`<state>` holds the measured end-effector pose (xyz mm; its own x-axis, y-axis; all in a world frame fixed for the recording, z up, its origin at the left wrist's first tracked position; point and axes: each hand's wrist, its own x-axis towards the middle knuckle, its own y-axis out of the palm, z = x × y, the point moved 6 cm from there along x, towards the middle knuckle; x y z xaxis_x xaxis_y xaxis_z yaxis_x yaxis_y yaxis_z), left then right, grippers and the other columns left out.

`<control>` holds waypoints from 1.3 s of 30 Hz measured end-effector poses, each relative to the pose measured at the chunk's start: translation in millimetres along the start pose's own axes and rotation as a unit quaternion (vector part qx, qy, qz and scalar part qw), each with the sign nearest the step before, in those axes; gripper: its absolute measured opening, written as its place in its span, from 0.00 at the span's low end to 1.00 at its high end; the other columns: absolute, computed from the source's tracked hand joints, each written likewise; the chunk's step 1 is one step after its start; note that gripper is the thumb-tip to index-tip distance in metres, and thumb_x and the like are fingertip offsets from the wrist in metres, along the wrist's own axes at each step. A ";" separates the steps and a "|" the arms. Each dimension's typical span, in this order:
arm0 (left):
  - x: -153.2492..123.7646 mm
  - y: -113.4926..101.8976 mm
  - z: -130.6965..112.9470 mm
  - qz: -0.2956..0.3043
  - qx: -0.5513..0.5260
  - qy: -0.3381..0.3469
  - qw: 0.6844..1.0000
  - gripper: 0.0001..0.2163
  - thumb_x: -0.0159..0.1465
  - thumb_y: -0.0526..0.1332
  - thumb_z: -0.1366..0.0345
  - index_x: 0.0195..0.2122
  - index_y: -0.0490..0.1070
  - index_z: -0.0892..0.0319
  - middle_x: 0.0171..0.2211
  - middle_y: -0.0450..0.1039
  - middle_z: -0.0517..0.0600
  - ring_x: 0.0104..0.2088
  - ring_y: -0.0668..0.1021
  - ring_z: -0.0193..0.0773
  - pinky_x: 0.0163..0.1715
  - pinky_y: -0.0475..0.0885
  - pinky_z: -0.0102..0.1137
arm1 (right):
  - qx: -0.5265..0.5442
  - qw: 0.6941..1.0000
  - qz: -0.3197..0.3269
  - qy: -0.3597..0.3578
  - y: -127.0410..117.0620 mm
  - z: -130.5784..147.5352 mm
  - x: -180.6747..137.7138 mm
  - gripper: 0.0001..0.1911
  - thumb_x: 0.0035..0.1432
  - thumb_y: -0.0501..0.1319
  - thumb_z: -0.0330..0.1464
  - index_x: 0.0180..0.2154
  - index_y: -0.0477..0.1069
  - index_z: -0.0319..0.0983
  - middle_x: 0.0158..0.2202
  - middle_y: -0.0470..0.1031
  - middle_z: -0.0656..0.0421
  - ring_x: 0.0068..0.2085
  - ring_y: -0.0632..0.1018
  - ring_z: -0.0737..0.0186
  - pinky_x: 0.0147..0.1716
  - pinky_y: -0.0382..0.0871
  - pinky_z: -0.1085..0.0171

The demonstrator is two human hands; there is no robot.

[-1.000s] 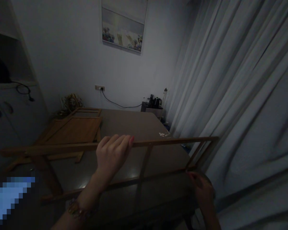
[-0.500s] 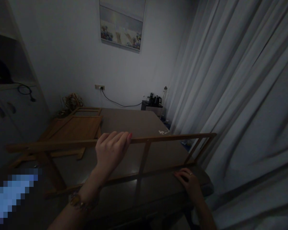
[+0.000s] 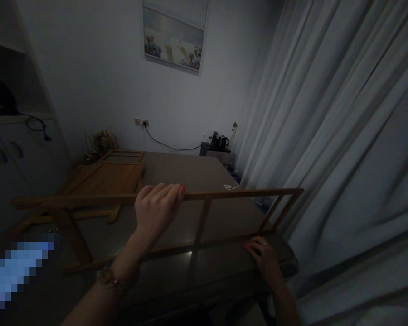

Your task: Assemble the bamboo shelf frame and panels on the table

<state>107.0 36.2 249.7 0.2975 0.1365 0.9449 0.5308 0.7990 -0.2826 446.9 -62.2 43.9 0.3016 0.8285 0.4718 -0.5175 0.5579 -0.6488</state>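
Note:
A long wooden frame [image 3: 231, 195] with cross bars stands on edge across a dark table [image 3: 193, 174]. My left hand [image 3: 158, 210] is wrapped over its top rail near the middle. At the table's near right corner my right hand [image 3: 263, 258] rests on the tabletop beside the frame's lower rail, fingers bent, a ring on one finger. Whether that hand grips the rail is too dark to make out. A bracelet shows on my left wrist.
A second wooden panel [image 3: 105, 179] lies flat on the table's far left. Grey curtains [image 3: 343, 136] hang along the right. A wall socket with a cable [image 3: 142, 122], a small stand with a kettle [image 3: 219, 144], a picture [image 3: 173, 34] and white cupboards [image 3: 10, 154] line the back and left.
The frame has shifted slightly left and down with my left hand on it. My right hand has moved from the frame's lower right corner up onto the tabletop.

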 end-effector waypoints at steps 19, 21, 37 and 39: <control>2.6 -0.9 -1.2 0.007 0.008 -0.009 1.000 0.15 0.69 0.56 0.65 0.23 0.69 0.57 0.19 0.72 0.44 0.23 0.72 0.34 0.30 0.57 0.33 | -0.110 0.973 -0.163 -0.124 -18.6 32.0 -6.3 0.21 0.67 0.52 0.48 0.39 0.78 0.43 0.37 0.77 0.55 0.39 0.77 0.56 0.42 0.70 0.56; 2.4 0.3 -0.9 0.009 0.006 -0.011 1.000 0.15 0.69 0.55 0.65 0.24 0.69 0.57 0.20 0.72 0.45 0.24 0.72 0.35 0.31 0.57 0.33 | -0.180 0.943 -0.223 -0.167 -32.1 67.4 1.8 0.16 0.66 0.56 0.43 0.37 0.78 0.42 0.35 0.77 0.55 0.37 0.76 0.56 0.43 0.67 0.56; -1.4 2.2 -1.5 0.032 -0.033 -0.040 0.998 0.15 0.69 0.54 0.65 0.25 0.69 0.57 0.21 0.73 0.44 0.25 0.71 0.35 0.31 0.54 0.35 | -0.185 0.918 -0.216 -0.276 -16.6 258.1 110.7 0.22 0.70 0.48 0.37 0.29 0.74 0.39 0.32 0.77 0.57 0.39 0.75 0.57 0.43 0.60 0.59; -2.0 4.4 -1.7 0.037 -0.037 -0.043 0.998 0.14 0.70 0.54 0.65 0.25 0.69 0.57 0.21 0.72 0.44 0.25 0.71 0.34 0.31 0.54 0.35 | -0.224 0.913 -0.210 -0.270 -7.7 252.4 113.4 0.25 0.70 0.47 0.37 0.23 0.70 0.39 0.24 0.74 0.57 0.30 0.73 0.59 0.37 0.58 0.60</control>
<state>110.0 38.4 246.3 0.2708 0.2450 0.9309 0.5680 0.7401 -0.3600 283.0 15.3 253.1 -0.1034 0.4607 0.8815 -0.0307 0.8843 -0.4658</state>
